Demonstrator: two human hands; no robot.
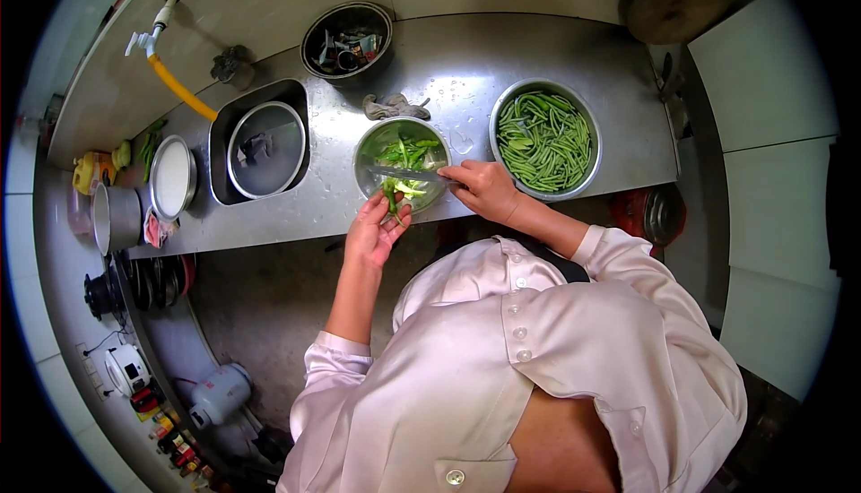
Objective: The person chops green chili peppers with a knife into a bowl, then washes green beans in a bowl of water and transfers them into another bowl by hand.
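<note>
My left hand (375, 231) pinches a green pepper (391, 197) at the near rim of a metal bowl (363, 145). Cut green pieces (404, 151) lie inside that bowl. In my right hand (484, 188) is a knife (404, 173), its blade reaching leftward across the bowl, just above the pepper. Whether the blade touches the pepper I cannot tell. To the right of my right hand stands a larger metal basin (595, 157) full of green beans (545, 142).
Left of the bowl, a sink (215, 166) holds a round basin (266, 150) of water. A yellow hose (182, 87) runs into it from the tap. Behind the bowl lie a grey cloth (395, 107) and a dark pot (348, 42) of odds and ends. The steel counter's front edge (296, 240) is near me.
</note>
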